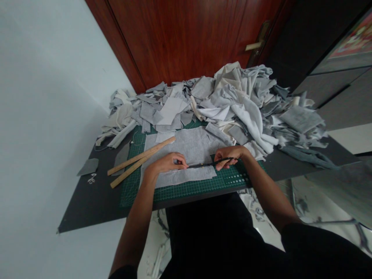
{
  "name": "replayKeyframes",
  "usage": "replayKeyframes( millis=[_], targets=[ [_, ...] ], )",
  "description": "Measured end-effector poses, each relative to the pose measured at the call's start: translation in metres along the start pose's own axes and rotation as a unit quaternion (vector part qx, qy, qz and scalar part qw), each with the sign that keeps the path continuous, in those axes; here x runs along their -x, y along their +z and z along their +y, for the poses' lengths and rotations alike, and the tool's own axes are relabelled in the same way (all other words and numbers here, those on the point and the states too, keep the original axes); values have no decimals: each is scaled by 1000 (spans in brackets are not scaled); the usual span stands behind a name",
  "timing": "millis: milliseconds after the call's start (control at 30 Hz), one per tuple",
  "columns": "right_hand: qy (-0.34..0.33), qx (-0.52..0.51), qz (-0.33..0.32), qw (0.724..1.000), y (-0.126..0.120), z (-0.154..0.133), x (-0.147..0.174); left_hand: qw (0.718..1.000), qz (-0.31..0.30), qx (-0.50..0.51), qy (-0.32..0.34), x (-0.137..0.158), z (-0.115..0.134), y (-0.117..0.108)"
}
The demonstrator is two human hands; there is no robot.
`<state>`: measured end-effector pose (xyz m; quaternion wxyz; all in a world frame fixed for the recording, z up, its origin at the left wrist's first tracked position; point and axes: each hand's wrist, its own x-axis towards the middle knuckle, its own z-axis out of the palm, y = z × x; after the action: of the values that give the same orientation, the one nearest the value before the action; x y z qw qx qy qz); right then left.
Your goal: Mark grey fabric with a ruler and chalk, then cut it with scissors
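Observation:
My right hand point(226, 157) is closed around the handles of black scissors point(207, 164). Their blades point left and lie along a cut in a light grey piece of fabric point(193, 145). Ahead of the blade tips, my left hand point(171, 162) rests on the same fabric with its fingers bent and pressed to the cloth; whether they pinch it I cannot tell. The fabric lies flat on a green cutting mat point(180, 190). Left of my left hand, two wooden strips point(142, 155) cross the fabric's edge and the mat.
Heaped fabric scraps point(238, 97) cover the back of the dark table point(95, 201). A small grey scrap point(88, 166) and a knotted white string point(92, 178) lie at the left. A wooden door point(186, 38) stands behind, a white wall point(52, 97) at the left. More scraps lie on the floor.

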<state>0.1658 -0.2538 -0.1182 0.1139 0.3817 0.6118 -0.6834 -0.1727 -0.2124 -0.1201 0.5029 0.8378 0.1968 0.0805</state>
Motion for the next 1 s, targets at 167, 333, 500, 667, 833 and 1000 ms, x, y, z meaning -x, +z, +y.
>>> replayKeyframes(
  millis=[167, 333, 500, 667, 833, 1000],
  targets=[
    [9, -3, -23, 1000, -1, -3, -1, 1000, 13, -15, 8, 2, -4, 1],
    [16, -4, -55, 998, -11, -7, -4, 1000, 13, -14, 7, 2, -8, 3],
    [18, 11, -66, 998, -25, -8, -10, 1000, 26, -16, -2, 3, -8, 5],
    [17, 20, -68, 997, -28, -6, -12, 1000, 20, -16, 5, 4, -9, 6],
    [-4, 37, -46, 998, -24, -5, -9, 1000, 9, -29, 9, 3, -10, 5],
    [-10, 28, -38, 999, -23, -6, -8, 999, 14, -29, 13, 2, -12, 5]
  ],
)
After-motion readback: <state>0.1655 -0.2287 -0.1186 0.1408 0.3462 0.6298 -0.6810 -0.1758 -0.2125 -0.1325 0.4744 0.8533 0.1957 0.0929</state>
